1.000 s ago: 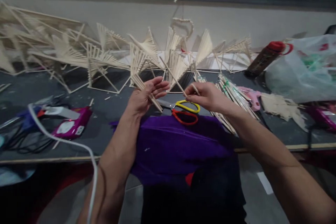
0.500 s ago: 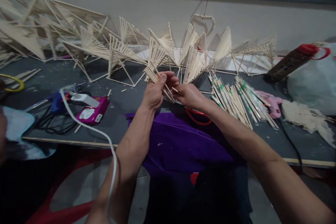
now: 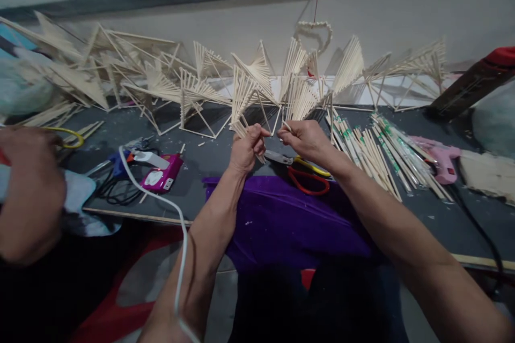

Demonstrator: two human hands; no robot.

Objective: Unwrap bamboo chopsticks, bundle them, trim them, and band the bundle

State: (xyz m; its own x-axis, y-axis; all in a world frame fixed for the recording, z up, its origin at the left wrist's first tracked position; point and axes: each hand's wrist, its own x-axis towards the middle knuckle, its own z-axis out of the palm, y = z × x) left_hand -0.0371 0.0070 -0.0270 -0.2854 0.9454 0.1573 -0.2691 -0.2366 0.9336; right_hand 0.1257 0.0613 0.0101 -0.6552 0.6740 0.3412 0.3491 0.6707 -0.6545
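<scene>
My left hand [image 3: 246,149] is closed around several thin wooden sticks [image 3: 240,127], whose ends poke out above and below the fingers. To its right, my right hand [image 3: 303,136] pinches a short light stick [image 3: 287,126] between thumb and fingers. A small gap separates the hands. Scissors [image 3: 309,182] with red and yellow handles lie below my right hand, at the edge of a purple cloth [image 3: 289,225]. Fan-shaped stick structures [image 3: 245,91] stand just behind both hands.
A magenta power adapter [image 3: 163,173] and a blue glue gun [image 3: 119,163] lie left, near a white cable [image 3: 177,209]. Wrapped sticks [image 3: 396,155], a pink glue gun [image 3: 440,158] and a dark bottle [image 3: 472,86] are right. Another person's arm [image 3: 30,193] is far left.
My hands have moved apart, leaving the scissors more visible between and below them. The view has shifted left, and another person's arm has come further into view.
</scene>
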